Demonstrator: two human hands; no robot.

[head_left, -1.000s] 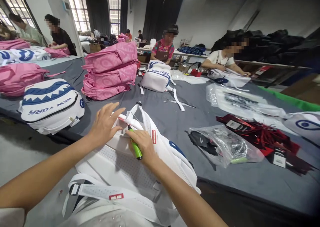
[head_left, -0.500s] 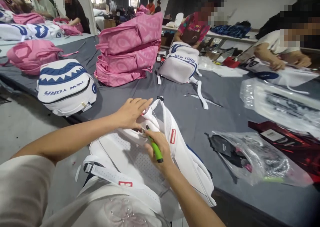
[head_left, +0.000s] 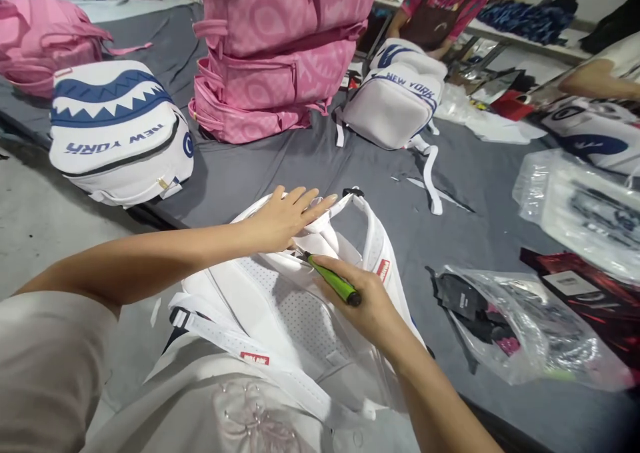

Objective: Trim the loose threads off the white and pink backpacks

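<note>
A white backpack point(head_left: 300, 313) lies in front of me, its perforated back panel and straps facing up. My left hand point(head_left: 280, 220) rests over its top edge, fingers fanned out on the far side and thumb on the near side, gripping the fabric. In my right hand point(head_left: 363, 293) is a green pen-shaped tool point(head_left: 333, 280) with a black end and a thin metal tip. That tip meets the fabric beside my left thumb; exactly what it touches is too small to tell. A red-labelled strap point(head_left: 255, 358) hangs toward my body.
Beyond my hands rise stacked pink backpacks point(head_left: 280, 73). White-and-blue backpacks point(head_left: 113, 133) stand left and right of them. Plastic-bagged items point(head_left: 525, 326) and a dark red packet point(head_left: 585, 300) lie at right on the grey-covered table point(head_left: 240, 180). Co-workers sit opposite, one sleeve point(head_left: 470, 0) showing.
The view has tilted down and come closer. My right hand has shifted right, and the green tool now lies at a flatter angle. My left hand stays on the backpack's top edge.
</note>
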